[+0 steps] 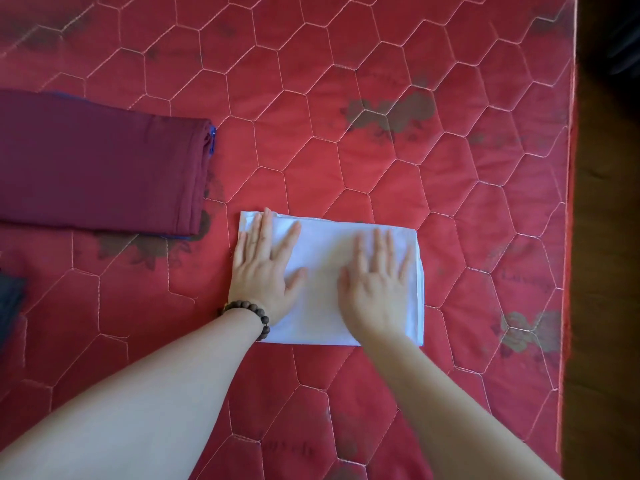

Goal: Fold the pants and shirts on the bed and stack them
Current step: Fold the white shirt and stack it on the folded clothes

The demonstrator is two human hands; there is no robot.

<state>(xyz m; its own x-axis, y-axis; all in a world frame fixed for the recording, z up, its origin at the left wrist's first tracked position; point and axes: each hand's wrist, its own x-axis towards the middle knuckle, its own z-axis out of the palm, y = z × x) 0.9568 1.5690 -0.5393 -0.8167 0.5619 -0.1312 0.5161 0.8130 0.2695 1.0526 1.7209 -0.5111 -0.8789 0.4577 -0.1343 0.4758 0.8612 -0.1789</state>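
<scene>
A white garment, folded into a flat rectangle, lies in the middle of the red quilted bed. My left hand presses flat on its left part, fingers straight and spread; a dark bead bracelet sits on that wrist. My right hand lies flat on its right part, fingers straight. To the left lies a folded maroon garment with a blue edge showing beneath it at its right side.
A dark piece of cloth shows at the left edge of the view. The bed's right edge runs down the right side, with dark wooden floor beyond it.
</scene>
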